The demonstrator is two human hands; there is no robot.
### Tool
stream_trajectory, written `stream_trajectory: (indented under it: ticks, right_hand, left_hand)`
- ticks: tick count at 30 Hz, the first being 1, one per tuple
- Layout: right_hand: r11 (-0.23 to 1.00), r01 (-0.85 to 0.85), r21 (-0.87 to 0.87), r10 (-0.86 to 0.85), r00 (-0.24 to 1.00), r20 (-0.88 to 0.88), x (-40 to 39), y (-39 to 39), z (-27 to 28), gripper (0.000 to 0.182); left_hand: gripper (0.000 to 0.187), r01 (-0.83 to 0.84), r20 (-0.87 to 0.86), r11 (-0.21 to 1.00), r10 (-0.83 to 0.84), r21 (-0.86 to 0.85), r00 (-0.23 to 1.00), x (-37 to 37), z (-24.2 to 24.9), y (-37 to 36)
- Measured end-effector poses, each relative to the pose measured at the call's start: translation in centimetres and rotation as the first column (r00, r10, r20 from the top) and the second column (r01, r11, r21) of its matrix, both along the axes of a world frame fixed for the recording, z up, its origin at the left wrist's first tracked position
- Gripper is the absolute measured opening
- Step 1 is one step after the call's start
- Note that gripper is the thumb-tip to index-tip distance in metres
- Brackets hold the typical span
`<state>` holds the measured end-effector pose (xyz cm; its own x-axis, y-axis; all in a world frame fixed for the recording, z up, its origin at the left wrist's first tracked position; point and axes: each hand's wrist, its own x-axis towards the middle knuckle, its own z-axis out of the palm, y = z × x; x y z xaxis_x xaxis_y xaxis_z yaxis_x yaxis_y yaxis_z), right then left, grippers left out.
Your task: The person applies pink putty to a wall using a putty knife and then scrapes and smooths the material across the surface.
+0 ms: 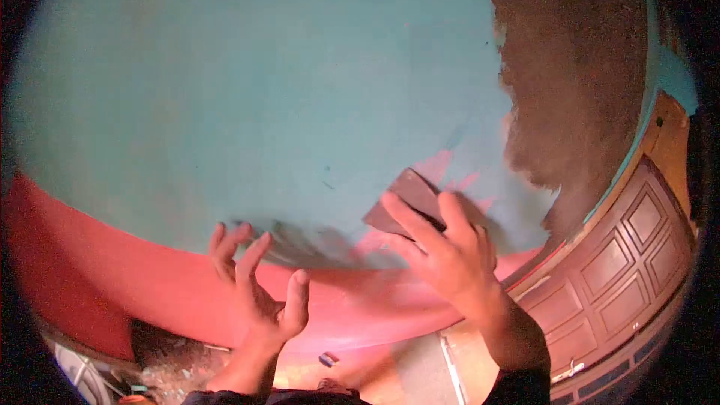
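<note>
My right hand (446,255) presses a dark flat sanding block (405,196) against the wall, fingers spread over its lower edge. The block lies where the teal upper wall (247,90) meets pinkish scraped patches (439,165). My left hand (259,285) is held up with fingers apart, palm turned toward the wall, close to the line where the teal paint meets the red lower band (135,270). It holds nothing.
A large brown bare patch (570,67) spreads over the wall at the upper right. A brown panelled door (630,262) stands at the right. Rubble and small items (172,364) lie on the floor below, along with a small blue object (328,359).
</note>
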<state>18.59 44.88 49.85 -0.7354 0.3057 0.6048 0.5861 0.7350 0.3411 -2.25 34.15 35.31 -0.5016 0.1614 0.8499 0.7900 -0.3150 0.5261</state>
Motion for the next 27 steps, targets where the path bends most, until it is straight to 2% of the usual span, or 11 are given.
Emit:
stream_trajectory:
  ticks: [2,5,6,10,16,20,22,23,24,26,27]
  right_hand:
    - [1.0,0.03,0.003,-0.03,0.999,-0.031,0.7,0.0,-0.2,0.055]
    - [1.0,0.005,0.024,-0.003,0.997,-0.075,0.7,0.5,-0.9,0.058]
    - [1.0,0.003,0.022,-0.001,0.997,-0.08,0.4,0.4,-1.2,0.059]
    - [0.997,0.06,-0.05,-0.065,0.992,-0.108,0.5,-0.5,-1.7,0.059]
    - [0.988,0.051,-0.146,-0.082,0.974,-0.21,-0.3,-1.2,-2.0,0.059]
    - [0.943,-0.008,-0.332,-0.09,0.956,-0.28,0.3,-1.6,-2.9,0.076]
    - [0.914,-0.22,-0.341,0.046,0.891,-0.452,0.5,-1.3,-4.2,0.08]
    - [0.86,-0.397,-0.322,0.144,0.793,-0.592,0.3,-1.8,-5.2,0.081]
    - [0.805,-0.519,-0.287,0.173,0.668,-0.724,-0.2,-2.0,-6.5,0.068]
    - [0.672,-0.593,-0.443,-0.123,0.501,-0.857,0.0,-2.1,-8.5,0.051]
    - [0.67,-0.575,-0.469,-0.184,0.484,-0.856,0.2,-2.0,-9.1,0.046]
  left_hand:
    - [0.07,-0.096,-0.074,0.992,0.09,-0.077,0.993,-2.1,-0.3,-1.1]
    - [0.081,-0.149,-0.008,0.975,0.15,-0.166,0.989,-3.8,-0.5,-1.9]
    - [0.093,-0.12,-0.002,0.97,0.122,-0.213,0.993,-3.3,-0.7,-1.8]
    - [0.105,-0.066,-0.063,0.935,0.046,-0.35,0.997,-1.7,0.3,-1.2]
    - [0.114,-0.112,-0.174,0.847,0.023,-0.52,0.985,-1.5,-1.8,0.6]
    - [0.112,-0.096,-0.211,0.836,-0.024,-0.54,0.977,-0.5,-1.0,1.0]
    - [0.114,-0.211,-0.338,0.763,-0.01,-0.611,0.941,-2.3,-2.6,0.7]
    - [0.114,-0.273,-0.397,0.723,-0.001,-0.635,0.918,-3.5,-3.7,0.0]
    - [0.11,-0.314,-0.429,0.692,0.008,-0.65,0.904,-4.6,-4.3,-0.5]
    - [0.102,-0.398,-0.496,0.62,0.015,-0.677,0.868,-6.6,-5.5,-1.9]
    - [0.095,-0.4,-0.494,0.634,0.033,-0.662,0.869,-6.9,-6.1,-2.4]
